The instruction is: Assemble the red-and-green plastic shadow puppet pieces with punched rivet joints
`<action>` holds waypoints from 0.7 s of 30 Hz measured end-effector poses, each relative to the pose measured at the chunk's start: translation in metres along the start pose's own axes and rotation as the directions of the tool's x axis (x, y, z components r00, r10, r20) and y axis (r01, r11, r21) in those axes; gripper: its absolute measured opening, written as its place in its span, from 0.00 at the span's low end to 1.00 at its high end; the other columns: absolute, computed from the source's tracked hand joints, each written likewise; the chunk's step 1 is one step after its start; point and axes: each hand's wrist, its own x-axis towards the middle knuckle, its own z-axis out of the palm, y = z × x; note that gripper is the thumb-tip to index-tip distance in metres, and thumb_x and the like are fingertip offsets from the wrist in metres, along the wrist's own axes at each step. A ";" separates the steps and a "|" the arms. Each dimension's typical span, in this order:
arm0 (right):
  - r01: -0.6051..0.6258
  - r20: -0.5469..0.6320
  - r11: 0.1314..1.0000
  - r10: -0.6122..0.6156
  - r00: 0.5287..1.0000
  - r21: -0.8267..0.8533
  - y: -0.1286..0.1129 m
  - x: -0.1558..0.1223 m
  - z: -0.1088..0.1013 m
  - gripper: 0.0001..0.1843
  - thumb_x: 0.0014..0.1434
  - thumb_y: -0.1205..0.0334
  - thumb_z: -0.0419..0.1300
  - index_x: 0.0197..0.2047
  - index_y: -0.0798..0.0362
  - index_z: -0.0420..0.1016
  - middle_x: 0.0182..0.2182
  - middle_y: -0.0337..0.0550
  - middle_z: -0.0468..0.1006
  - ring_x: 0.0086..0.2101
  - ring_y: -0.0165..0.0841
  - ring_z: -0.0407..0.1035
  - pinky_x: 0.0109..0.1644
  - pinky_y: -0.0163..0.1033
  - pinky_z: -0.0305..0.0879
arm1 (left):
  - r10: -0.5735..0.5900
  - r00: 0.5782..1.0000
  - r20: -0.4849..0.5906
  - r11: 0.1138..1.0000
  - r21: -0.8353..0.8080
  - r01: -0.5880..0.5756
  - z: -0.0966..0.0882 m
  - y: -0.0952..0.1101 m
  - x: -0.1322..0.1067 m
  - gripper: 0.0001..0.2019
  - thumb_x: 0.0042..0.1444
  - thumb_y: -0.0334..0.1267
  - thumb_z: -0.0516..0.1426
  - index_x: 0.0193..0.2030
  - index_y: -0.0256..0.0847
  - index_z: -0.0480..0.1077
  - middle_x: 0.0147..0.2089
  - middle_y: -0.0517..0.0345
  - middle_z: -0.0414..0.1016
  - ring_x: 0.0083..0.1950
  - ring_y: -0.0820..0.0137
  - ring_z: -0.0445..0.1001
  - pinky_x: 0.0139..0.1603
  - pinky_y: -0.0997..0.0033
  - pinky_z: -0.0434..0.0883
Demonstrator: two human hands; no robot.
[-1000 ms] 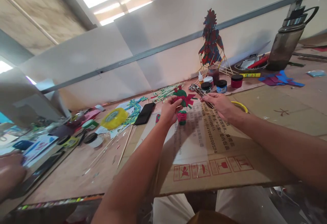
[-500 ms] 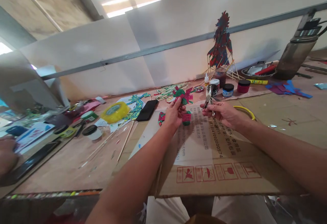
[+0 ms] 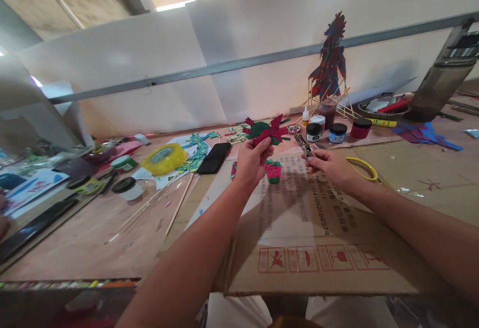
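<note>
White panels (image 3: 142, 53) crossed by a grey rail (image 3: 258, 62) stand behind a pinkish bench (image 3: 90, 248). Thumb and fingers of the person's left hand (image 3: 252, 164) are pinched on a flat, spiky-edged red and green cutout (image 3: 258, 129), held up above the bench. The right hand's (image 3: 325, 162) fingers are closed around a silver metal plier-like tool (image 3: 302, 144), its head just right of the cutout and apart from it. Below the left hand, a small red and green pot-shaped piece (image 3: 273, 171) lies on a flat brown cardboard sheet (image 3: 374, 228) printed with red symbols. Near the right wrist is a yellow loop (image 3: 368, 167). Farther left are a black smartphone (image 3: 214, 159) and a translucent yellow tape roll (image 3: 174, 156). Beyond the right hand stand a black-lidded, blue-labelled jar (image 3: 337, 134), a black-lidded red jar (image 3: 361, 129) and a tall red and dark blue figure (image 3: 329, 66) on thin wooden sticks.
</note>
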 end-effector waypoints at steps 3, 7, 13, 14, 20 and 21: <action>0.104 -0.027 0.971 -0.113 0.993 -0.216 -0.008 -0.004 -0.003 0.14 0.57 0.51 0.59 0.31 0.51 0.78 0.27 0.37 0.76 0.31 0.34 0.67 0.37 0.38 0.61 | -0.001 1.000 -0.004 1.000 0.001 0.001 0.000 0.001 -0.001 0.16 0.35 0.34 0.72 0.27 0.38 0.70 0.25 0.65 0.72 0.23 0.79 0.68 0.25 0.77 0.65; 0.183 -0.064 0.913 -0.220 0.973 -0.365 -0.018 -0.008 -0.003 0.14 0.58 0.53 0.58 0.28 0.51 0.78 0.27 0.39 0.77 0.31 0.35 0.68 0.37 0.38 0.61 | 0.006 0.998 -0.061 1.000 0.025 -0.005 0.000 0.002 -0.002 0.16 0.33 0.34 0.71 0.27 0.39 0.68 0.27 0.64 0.72 0.26 0.77 0.70 0.25 0.76 0.65; 0.191 -0.004 0.955 -0.197 0.980 -0.226 -0.010 -0.006 0.001 0.14 0.62 0.52 0.57 0.40 0.50 0.81 0.37 0.40 0.81 0.38 0.38 0.73 0.45 0.41 0.68 | 0.010 0.996 -0.083 0.999 0.036 -0.007 0.000 0.006 -0.001 0.15 0.34 0.33 0.69 0.25 0.39 0.66 0.25 0.65 0.70 0.25 0.76 0.69 0.31 0.70 0.75; 0.196 0.010 0.959 -0.198 0.980 -0.207 -0.008 -0.005 0.002 0.14 0.62 0.52 0.57 0.41 0.50 0.81 0.38 0.41 0.82 0.39 0.38 0.74 0.47 0.42 0.68 | 0.002 0.998 -0.068 0.999 0.037 0.000 0.000 0.006 0.000 0.15 0.34 0.33 0.69 0.24 0.39 0.65 0.24 0.66 0.69 0.24 0.77 0.68 0.31 0.68 0.77; 0.328 -0.043 0.894 -0.358 0.933 -0.306 -0.007 -0.005 -0.001 0.11 0.62 0.56 0.58 0.41 0.50 0.80 0.41 0.45 0.79 0.44 0.42 0.72 0.51 0.47 0.67 | 0.015 1.000 0.016 0.997 0.079 -0.016 -0.006 0.011 0.002 0.15 0.37 0.31 0.69 0.29 0.39 0.68 0.27 0.65 0.72 0.24 0.76 0.72 0.32 0.67 0.79; 0.354 -0.050 0.871 -0.393 0.918 -0.342 -0.009 -0.006 -0.001 0.10 0.62 0.57 0.58 0.41 0.50 0.80 0.40 0.45 0.79 0.44 0.42 0.71 0.50 0.47 0.67 | 0.022 0.999 0.028 0.996 0.085 -0.024 -0.007 0.012 0.003 0.15 0.38 0.31 0.70 0.31 0.39 0.69 0.28 0.64 0.73 0.25 0.76 0.73 0.32 0.67 0.79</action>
